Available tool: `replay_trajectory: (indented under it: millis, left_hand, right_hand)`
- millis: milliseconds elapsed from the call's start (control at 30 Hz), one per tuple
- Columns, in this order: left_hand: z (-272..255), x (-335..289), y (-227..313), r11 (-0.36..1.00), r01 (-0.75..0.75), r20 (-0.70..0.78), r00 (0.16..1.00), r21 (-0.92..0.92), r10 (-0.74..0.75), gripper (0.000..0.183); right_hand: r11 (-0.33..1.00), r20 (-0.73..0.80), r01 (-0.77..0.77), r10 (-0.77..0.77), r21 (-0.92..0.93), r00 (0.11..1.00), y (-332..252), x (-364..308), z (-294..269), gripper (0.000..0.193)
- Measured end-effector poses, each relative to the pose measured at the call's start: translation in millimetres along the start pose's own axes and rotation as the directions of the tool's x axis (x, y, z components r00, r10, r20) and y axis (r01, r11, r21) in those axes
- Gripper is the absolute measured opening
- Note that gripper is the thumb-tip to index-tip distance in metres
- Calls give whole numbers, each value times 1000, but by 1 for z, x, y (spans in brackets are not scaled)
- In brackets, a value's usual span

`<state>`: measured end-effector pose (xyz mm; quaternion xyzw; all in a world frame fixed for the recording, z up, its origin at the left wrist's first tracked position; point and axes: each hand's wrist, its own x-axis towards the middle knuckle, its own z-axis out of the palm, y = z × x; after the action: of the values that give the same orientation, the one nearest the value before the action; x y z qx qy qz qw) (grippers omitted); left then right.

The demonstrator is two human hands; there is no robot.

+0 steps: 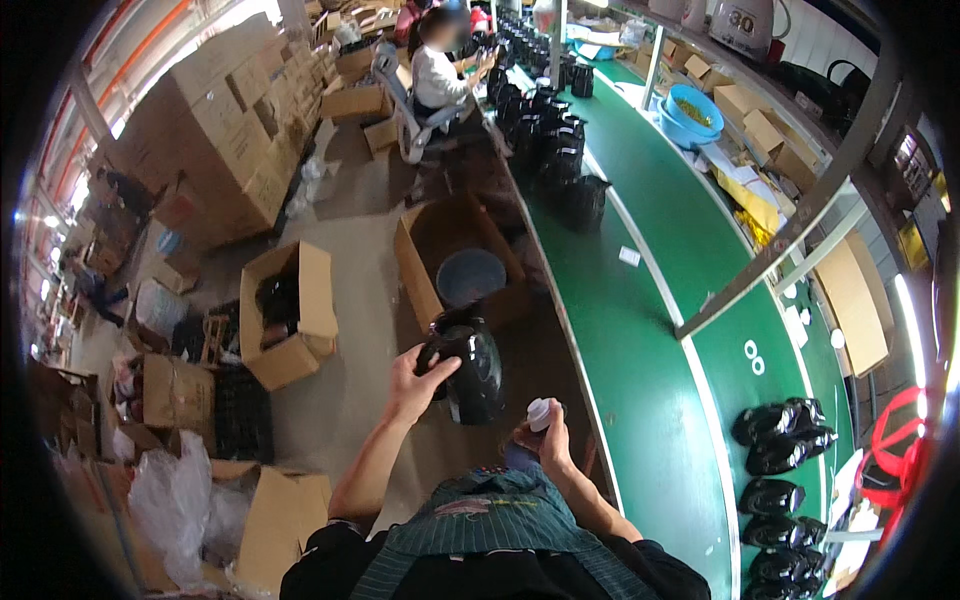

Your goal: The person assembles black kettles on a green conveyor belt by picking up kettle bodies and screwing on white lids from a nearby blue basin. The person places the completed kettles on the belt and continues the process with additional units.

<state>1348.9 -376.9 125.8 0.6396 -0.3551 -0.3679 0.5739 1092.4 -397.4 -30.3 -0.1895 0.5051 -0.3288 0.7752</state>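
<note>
The right half of the frame was crossed from top to bottom by a green work table. In the upper left, a tall stack of brown cartons was piled. Near the top centre, a co-worker in a white top was seated beside the table. At the centre, an open-topped carton was placed on the floor, with a round grey-blue object seen within its outline; to its left, a second carton was partly filled with dark things. On the table, glossy black jugs were lined up in a row toward the top and were gathered in a cluster at the lower right. Just below the centre, left of the table edge, a black jug was held in the air by the left hand, whose fingers were closed at the handle side while the thumb was laid against the body. To its right, a small white piece, its kind too small to tell, was pinched upright by the right hand. On the table's upper half, a white card was left lying.
</note>
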Motion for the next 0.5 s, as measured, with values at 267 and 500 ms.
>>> replay_trajectory:
  millis: [267,500]
  left_hand:
    - [25,173,34,946,-237,-249,924,223,290,25]
    - [51,265,77,857,-375,-168,876,352,453,27]
  right_hand:
    - [995,35,93,-92,-25,995,-120,98,20,65]
    - [977,-103,197,-187,87,977,-178,140,2,65]
